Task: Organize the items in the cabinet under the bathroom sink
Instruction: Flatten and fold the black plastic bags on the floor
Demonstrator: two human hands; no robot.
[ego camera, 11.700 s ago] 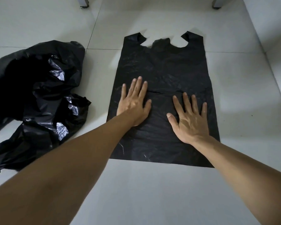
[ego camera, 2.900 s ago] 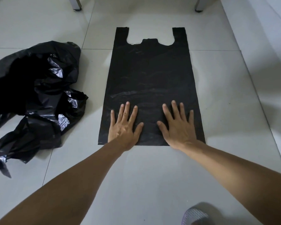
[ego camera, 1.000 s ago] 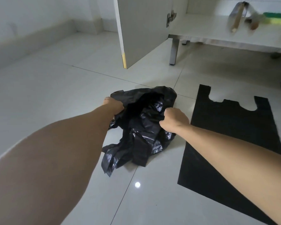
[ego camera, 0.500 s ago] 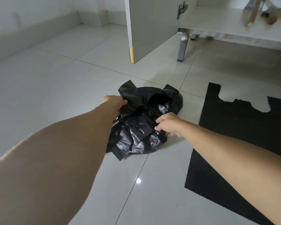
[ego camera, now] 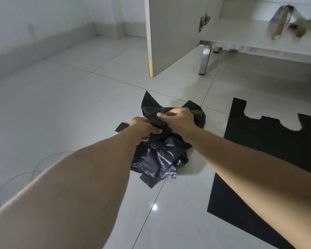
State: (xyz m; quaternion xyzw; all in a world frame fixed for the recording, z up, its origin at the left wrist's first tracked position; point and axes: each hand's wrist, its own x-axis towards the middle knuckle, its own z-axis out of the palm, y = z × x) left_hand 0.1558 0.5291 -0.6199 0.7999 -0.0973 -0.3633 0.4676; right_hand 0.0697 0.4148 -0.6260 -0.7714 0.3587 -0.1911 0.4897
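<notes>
Crumpled bags (ego camera: 158,155) beside flattened bag (ego camera: 269,151)

Single head-worn wide-angle view, looking forward and down from above both forearms, tilting slightly. Pale glossy tiled floor (ego camera: 65,112) filling near and left field. Crumpled black plastic bag (ego camera: 158,155) sitting close, at centre. Open white cabinet door (ego camera: 172,33) and white cabinet shelf (ego camera: 244,35) lying far right. Edges bending from lens distortion.

Two bare forearms, no sleeves, no watch or rings, left grip (ego camera: 145,129), right grip (ego camera: 178,121)
</notes>
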